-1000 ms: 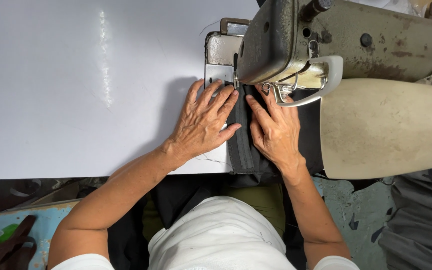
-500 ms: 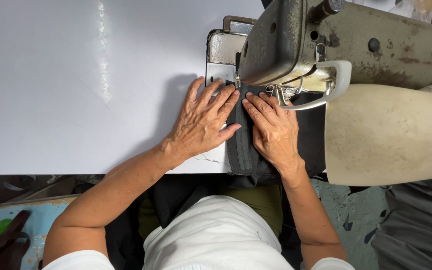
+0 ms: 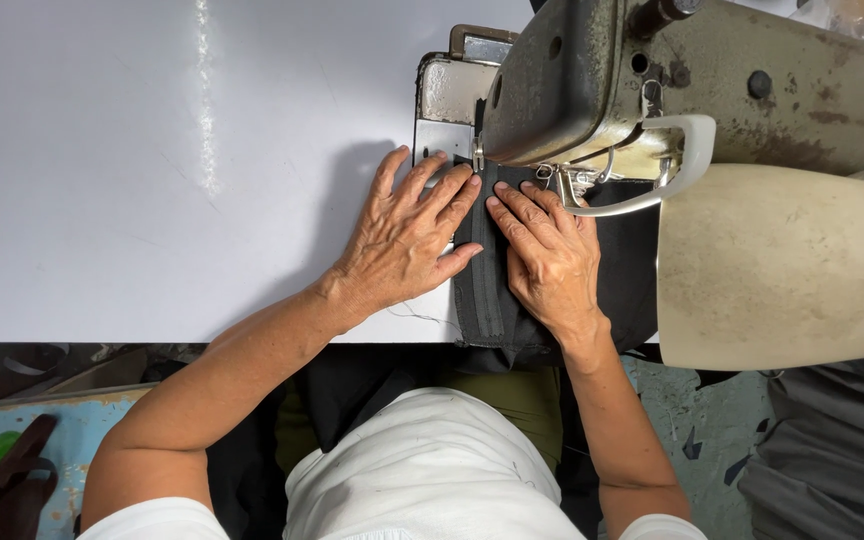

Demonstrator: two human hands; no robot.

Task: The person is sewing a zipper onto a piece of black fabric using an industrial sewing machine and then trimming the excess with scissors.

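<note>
Dark fabric [image 3: 632, 270]: black or charcoal cloth, lying flat on the desk [image 3: 152, 200], its near end falling over the front edge. Zipper [image 3: 486, 290]: dark, set in the fabric, running straight from the front edge toward the sewing machine [image 3: 672, 90]; silver pull at the far end, just beside the needle area. Left hand [image 3: 407, 240] lies flat, fingertips resting on the fabric's left edge. Right hand [image 3: 552, 265] pressed flat on the fabric just right of the zipper
</note>
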